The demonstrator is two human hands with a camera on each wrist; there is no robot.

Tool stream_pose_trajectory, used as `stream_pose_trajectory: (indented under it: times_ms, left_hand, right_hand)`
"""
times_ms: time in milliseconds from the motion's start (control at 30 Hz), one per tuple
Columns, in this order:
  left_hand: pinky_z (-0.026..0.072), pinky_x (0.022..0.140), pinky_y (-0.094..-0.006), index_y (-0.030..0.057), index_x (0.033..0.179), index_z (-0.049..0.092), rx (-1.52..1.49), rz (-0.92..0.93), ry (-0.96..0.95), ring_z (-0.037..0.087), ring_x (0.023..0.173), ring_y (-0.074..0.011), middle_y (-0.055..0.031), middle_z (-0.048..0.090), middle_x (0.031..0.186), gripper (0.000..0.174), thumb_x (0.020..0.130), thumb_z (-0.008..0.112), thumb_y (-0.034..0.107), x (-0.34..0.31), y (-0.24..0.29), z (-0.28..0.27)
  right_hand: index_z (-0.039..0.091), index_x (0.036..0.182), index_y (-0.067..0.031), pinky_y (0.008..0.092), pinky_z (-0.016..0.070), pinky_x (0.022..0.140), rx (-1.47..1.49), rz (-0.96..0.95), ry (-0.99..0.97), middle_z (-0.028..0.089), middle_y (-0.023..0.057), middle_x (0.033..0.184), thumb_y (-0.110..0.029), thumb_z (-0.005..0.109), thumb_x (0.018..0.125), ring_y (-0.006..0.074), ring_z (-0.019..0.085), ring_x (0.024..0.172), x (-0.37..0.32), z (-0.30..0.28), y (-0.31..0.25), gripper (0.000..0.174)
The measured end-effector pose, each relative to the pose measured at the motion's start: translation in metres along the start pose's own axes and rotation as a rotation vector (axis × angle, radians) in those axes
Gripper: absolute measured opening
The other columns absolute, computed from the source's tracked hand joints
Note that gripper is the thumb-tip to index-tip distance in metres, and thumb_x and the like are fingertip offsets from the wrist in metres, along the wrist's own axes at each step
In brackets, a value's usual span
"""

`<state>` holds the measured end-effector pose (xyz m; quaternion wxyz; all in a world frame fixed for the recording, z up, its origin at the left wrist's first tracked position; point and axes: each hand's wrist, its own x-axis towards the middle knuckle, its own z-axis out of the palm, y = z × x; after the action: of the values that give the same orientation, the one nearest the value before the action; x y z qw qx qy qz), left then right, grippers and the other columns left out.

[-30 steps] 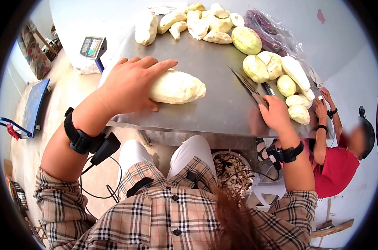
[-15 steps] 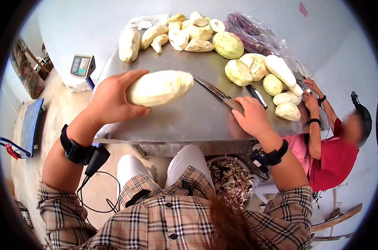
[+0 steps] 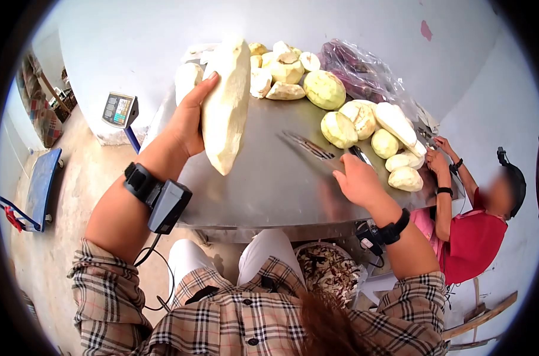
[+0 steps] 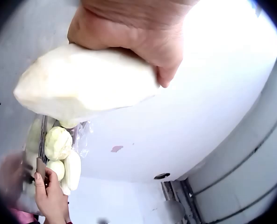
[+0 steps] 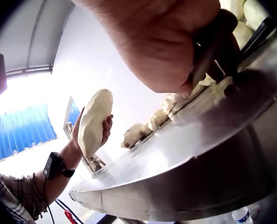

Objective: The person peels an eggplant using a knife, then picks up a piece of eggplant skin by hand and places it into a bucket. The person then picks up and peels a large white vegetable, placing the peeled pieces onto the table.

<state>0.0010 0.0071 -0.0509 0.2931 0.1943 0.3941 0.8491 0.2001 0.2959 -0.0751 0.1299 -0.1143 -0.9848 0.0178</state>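
Observation:
My left hand (image 3: pixel 189 121) grips a large peeled, cream-coloured vegetable (image 3: pixel 227 107), long and tapered at both ends, raised above the metal table (image 3: pixel 263 196). The right wrist view shows this vegetable (image 5: pixel 95 123) standing nearly upright, the thumb on one side and fingers on the other. My right hand (image 3: pixel 361 181) holds a knife (image 3: pixel 308 145) by its brown handle (image 4: pixel 41 167), low over the table at the right. Its blade points away to the left and is partly blurred. Beside that hand lies a black-handled tool (image 3: pixel 360 155).
Several peeled pale vegetables (image 3: pixel 325 89) line the far and right sides of the table. Behind them sits a clear plastic bag (image 3: pixel 358 68) of dark purple things. Peelings fill a tub (image 3: pixel 326 246) below the edge. Another person (image 3: pixel 471 237) works at right; a scale (image 3: pixel 120 110) stands left.
My left hand has lifted the vegetable off the table and turned it from lying sideways to upright. My right hand has kept hold of the knife, whose blade has shifted slightly.

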Motion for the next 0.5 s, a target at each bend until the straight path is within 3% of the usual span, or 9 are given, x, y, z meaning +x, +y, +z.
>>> stream_pose_trajectory:
  times_ms: [67,167,200,233,300,367,500]
  left_hand:
    - [0.0541,0.083,-0.043,0.0052,0.135,0.046,-0.092,-0.022,-0.017,0.063,0.096,-0.0296,-0.0173,0.062,0.112,0.067,0.089,0.06,0.051,0.01,-0.01,-0.015]
    - [0.0541,0.085,-0.0442,0.0045,0.138,0.043,-0.176,-0.065,0.011,0.064,0.094,-0.0327,-0.0197,0.062,0.11,0.071,0.089,0.058,0.053,0.015,-0.016,-0.026]
    - [0.0542,0.084,-0.0443,0.0045,0.137,0.043,-0.182,-0.062,0.032,0.064,0.094,-0.0329,-0.0198,0.062,0.109,0.07,0.089,0.059,0.053,0.013,-0.02,-0.026]
    - [0.0543,0.084,-0.0444,0.0044,0.137,0.044,-0.188,-0.061,0.055,0.064,0.093,-0.0332,-0.0199,0.062,0.108,0.07,0.089,0.059,0.053,0.012,-0.022,-0.026]
    - [0.0544,0.084,-0.0443,0.0047,0.134,0.047,-0.209,-0.108,0.062,0.064,0.092,-0.0333,-0.0197,0.063,0.107,0.067,0.089,0.06,0.053,0.01,-0.022,-0.027]
    - [0.0544,0.084,-0.0441,0.005,0.134,0.047,-0.226,-0.116,0.068,0.064,0.093,-0.0333,-0.0197,0.063,0.107,0.066,0.089,0.06,0.052,0.011,-0.024,-0.027]
    - [0.0523,0.089,-0.0462,0.0052,0.134,0.047,-0.184,-0.114,0.123,0.064,0.098,-0.0329,-0.0176,0.063,0.113,0.066,0.087,0.064,0.05,0.013,-0.027,-0.027]
  right_hand:
    - [0.053,0.108,0.0008,0.0496,0.0488,0.076,0.063,0.065,0.041,0.066,0.0243,0.092,-0.027,0.062,0.09,0.0427,0.063,0.085,0.006,-0.007,-0.006,0.034]
    - [0.053,0.105,0.0005,0.0457,0.0488,0.074,0.352,0.029,0.182,0.065,0.0229,0.088,-0.023,0.061,0.091,0.0404,0.064,0.084,0.022,-0.028,-0.013,0.029]
    - [0.052,0.104,0.001,0.0388,0.0482,0.068,0.456,-0.021,0.226,0.065,0.0159,0.083,-0.022,0.059,0.093,0.0299,0.064,0.075,0.029,-0.037,-0.018,0.027]
    - [0.053,0.104,-0.0001,0.0298,0.0446,0.058,0.723,0.006,0.217,0.058,0.0053,0.074,-0.024,0.058,0.096,0.0142,0.055,0.063,0.04,-0.039,-0.019,0.026]
    - [0.054,0.106,-0.0019,0.0228,0.038,0.052,1.079,-0.079,0.244,0.049,-0.0015,0.07,-0.028,0.054,0.099,0.0061,0.043,0.056,0.06,-0.054,-0.037,0.027]
    - [0.054,0.106,-0.0032,0.0203,0.035,0.05,1.235,-0.24,0.371,0.045,-0.0019,0.068,-0.032,0.052,0.1,0.0054,0.04,0.054,0.078,-0.06,-0.06,0.029]
    - [0.053,0.106,-0.0017,0.0207,0.0355,0.051,1.386,-0.365,0.392,0.046,-0.0012,0.069,-0.033,0.053,0.1,0.0059,0.042,0.055,0.106,-0.042,-0.088,0.032]
